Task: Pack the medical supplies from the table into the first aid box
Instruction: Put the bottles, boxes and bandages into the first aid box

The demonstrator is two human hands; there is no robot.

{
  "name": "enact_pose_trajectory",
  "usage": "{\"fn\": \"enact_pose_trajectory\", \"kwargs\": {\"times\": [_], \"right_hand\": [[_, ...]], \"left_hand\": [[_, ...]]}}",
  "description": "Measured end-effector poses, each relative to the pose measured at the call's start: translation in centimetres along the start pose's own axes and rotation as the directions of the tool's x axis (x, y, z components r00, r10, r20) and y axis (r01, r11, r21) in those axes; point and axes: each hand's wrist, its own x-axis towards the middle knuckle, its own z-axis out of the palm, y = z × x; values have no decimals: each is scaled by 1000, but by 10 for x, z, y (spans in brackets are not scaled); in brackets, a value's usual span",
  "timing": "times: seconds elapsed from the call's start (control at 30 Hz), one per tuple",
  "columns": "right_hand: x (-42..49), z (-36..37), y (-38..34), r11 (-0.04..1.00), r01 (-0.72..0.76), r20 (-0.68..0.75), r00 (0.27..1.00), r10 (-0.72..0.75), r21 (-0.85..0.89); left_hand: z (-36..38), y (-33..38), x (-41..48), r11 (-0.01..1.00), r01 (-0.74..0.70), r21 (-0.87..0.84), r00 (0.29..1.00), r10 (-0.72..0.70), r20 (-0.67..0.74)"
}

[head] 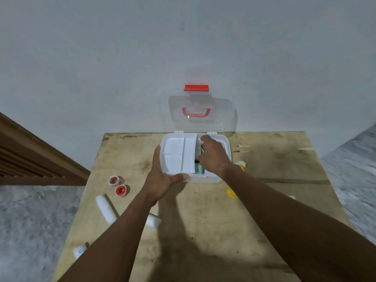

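Note:
The white first aid box [225,143] stands open at the table's far edge, its clear lid [219,110] with a red handle leaning on the wall. A white divided inner tray [175,151] fills the box's left half. Green packets [199,168] show below it. My left hand [162,178] braces the box's front-left corner, fingers straight along the side and thumb along the front. My right hand [213,155] reaches into the right half, fingers curled at the tray's right edge. Two red-cored tape rolls [115,180] and a white bandage roll [106,209] lie on the left.
A second white roll [154,220] shows under my left forearm, and a small white packet [79,250] lies near the table's left edge. A yellow bottle [232,193] sits by my right arm. The wooden table [274,159] meets a wall behind; a wooden slatted frame [30,159] stands left.

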Motion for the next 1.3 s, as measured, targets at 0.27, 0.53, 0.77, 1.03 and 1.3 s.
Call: {"fn": "enact_pose_trajectory", "kwargs": {"times": [0.27,0.53,0.77,1.03,1.3], "right_hand": [[-42,-36,11,996,-62,-346,935,80,64],[-103,-33,33,955,-294,-342,902,263,-41],[-97,-24,45,921,-386,-283,891,356,-55],[-63,-19,55,888,-459,-133,880,455,2],[-51,-8,62,851,-514,-81,849,523,109]], "left_hand": [[0,0,1,999,-27,-26,1000,27,13],[-4,-2,0,1000,-22,-18,998,23,55],[-3,-8,7,999,-18,-39,999,20,50],[-3,-5,8,998,20,-64,999,-17,40],[-2,-10,8,997,54,-58,998,-53,22]]}}
